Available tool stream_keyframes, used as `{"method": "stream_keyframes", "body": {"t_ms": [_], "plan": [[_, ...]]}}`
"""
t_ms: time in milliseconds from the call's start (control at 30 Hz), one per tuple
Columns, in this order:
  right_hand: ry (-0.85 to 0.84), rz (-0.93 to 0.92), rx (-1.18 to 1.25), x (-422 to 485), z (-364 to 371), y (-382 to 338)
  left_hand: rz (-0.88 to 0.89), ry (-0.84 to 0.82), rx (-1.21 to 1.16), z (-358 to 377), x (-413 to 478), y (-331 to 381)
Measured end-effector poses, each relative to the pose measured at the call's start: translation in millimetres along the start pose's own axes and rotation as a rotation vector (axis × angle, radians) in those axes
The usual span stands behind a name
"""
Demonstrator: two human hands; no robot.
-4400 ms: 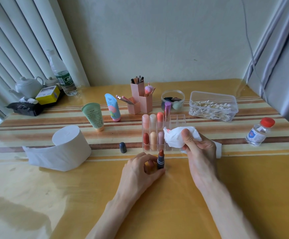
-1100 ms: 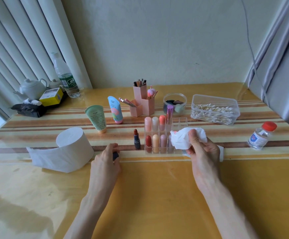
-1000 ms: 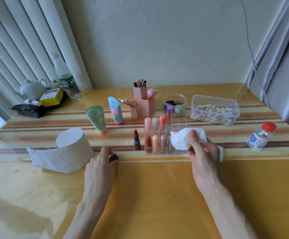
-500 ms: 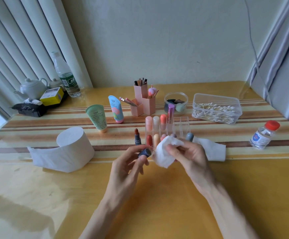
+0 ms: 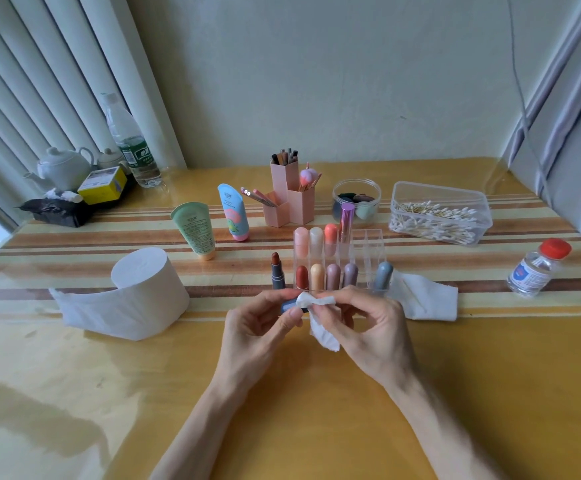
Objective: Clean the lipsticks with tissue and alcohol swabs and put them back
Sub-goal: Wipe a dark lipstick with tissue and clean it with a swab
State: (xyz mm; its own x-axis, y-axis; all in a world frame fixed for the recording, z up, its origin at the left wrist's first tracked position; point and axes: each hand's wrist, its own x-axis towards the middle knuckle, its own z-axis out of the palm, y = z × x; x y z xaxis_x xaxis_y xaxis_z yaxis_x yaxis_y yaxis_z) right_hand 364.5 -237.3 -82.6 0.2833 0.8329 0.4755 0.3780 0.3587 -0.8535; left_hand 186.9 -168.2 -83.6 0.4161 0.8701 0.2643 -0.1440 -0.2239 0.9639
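Cap (image 5: 287, 305) lifted from the tabletop (image 5: 316, 427), now meeting the tissue (image 5: 322, 332).
My left hand (image 5: 258, 336) pinches it steady so my right hand (image 5: 368, 336), pinching the tissue, can wipe its mouth.

A yellow-ochre table (image 5: 74, 341) carried brown and cream stripes across its far half. A white toilet roll (image 5: 143, 282) sat at the left. Farther back stood a mint-green tube (image 5: 194, 233), a blue tube (image 5: 233, 213) patterned in pink and green, and a pink brush holder (image 5: 291, 202). In the clear organiser (image 5: 372, 244) the lipsticks (image 5: 302, 277) were pale pink, cream, coral, dark red, peach, mauve and lilac. Near, a white tissue (image 5: 320, 329) met a grey-blue cap (image 5: 288, 305). The bottle (image 5: 533, 271) at the right had a red top.
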Motion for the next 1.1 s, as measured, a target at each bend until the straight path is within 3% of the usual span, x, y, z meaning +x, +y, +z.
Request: {"method": "stream_keyframes", "body": {"t_ms": [200, 533, 667, 900, 1100], "plan": [[0.082, -0.037, -0.087, -2.9, 4.1, 0.7, 0.015, -0.017, 0.003, -0.6, 0.3, -0.7], [-0.051, -0.313, -0.349, -1.0, 1.6, 4.1, -0.027, 0.000, 0.032, -3.2, -2.8, 1.6], [-0.126, -0.250, -0.258, -0.4, 2.7, 7.1, -0.067, 0.040, 0.006, -7.1, -1.9, -0.9], [-0.097, -0.231, -0.170, -4.1, 12.6, 13.3, -0.073, -0.009, -0.016, -6.5, -3.7, -2.6], [-0.186, 0.038, 0.075, -8.3, 17.4, 6.4, -0.028, 0.039, 0.027, -7.6, -4.4, 0.5]]}}
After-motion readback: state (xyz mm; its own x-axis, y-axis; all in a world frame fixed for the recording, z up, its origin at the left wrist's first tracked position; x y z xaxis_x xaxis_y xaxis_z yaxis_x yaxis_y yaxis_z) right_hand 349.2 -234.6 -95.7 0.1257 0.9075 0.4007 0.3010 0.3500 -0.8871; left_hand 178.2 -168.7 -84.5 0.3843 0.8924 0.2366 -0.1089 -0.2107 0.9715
